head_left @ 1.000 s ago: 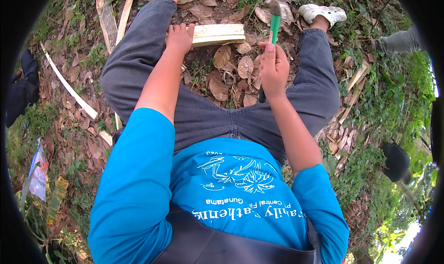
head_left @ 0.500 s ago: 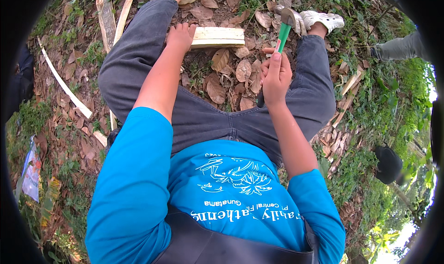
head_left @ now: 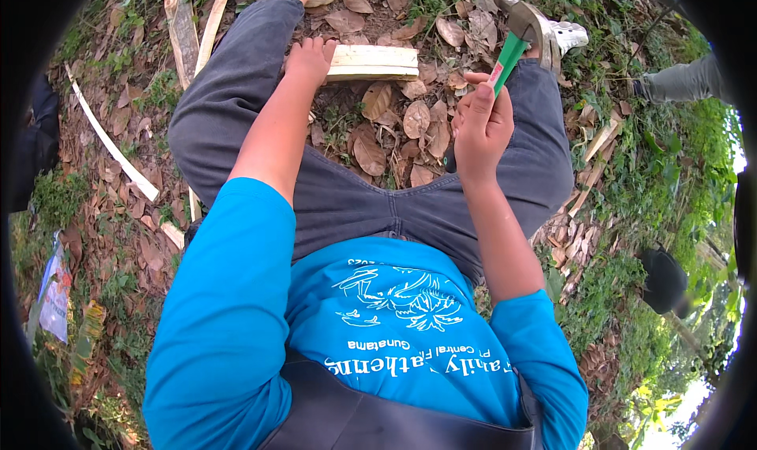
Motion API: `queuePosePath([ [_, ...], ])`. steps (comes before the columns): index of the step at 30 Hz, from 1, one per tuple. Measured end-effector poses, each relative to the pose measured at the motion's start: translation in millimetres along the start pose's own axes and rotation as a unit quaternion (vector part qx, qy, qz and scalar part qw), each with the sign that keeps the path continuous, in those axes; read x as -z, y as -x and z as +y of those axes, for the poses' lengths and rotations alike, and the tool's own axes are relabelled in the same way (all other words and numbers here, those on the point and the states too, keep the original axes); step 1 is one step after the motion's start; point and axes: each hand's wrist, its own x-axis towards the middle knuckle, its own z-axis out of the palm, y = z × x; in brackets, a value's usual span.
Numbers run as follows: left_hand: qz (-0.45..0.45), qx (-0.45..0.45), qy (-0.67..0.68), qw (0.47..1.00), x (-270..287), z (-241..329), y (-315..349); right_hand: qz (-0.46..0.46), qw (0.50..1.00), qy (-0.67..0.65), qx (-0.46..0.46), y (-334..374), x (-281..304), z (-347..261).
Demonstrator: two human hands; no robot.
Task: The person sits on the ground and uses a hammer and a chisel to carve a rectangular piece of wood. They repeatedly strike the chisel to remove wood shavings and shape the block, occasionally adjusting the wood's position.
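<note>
Between my spread legs, a pale block of split wood (head_left: 374,62) lies crosswise over dry leaves. My left hand (head_left: 311,60) is closed over its left end, knuckles up; the fingertips' far side is hidden. On the right, my right hand (head_left: 482,124) is wrapped round the green handle of a claw hammer (head_left: 509,58), thumb laid along it. The metal head is raised above my right foot, apart from the wood. Part of the dark lower handle shows beneath the hand.
Brown leaves (head_left: 416,120) and grass cover the ground. Long wooden strips (head_left: 118,154) lie at the left, and a rough plank (head_left: 180,32) at the far left. Split pieces (head_left: 601,138) lie right of my knee. A person's grey-clothed leg (head_left: 680,83) reaches in from the right.
My right hand has risen slightly to the right, and the hammer's head has swung up and rightward. My left hand and the wood have hardly moved.
</note>
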Motion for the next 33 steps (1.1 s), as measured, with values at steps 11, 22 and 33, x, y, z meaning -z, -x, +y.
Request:
queuePosePath([
  [11,-0.018,-0.007,-0.025,0.999,0,2,-9,0.006,0.981,0.181,-0.065,1,19,63],
  [22,0.002,-0.012,-0.029,1.000,-2,0,-13,-0.031,0.956,0.275,-0.095,2,15,101],
  [33,-0.021,-0.003,-0.012,1.000,10,5,-16,-0.089,0.887,0.436,-0.122,6,22,111],
])
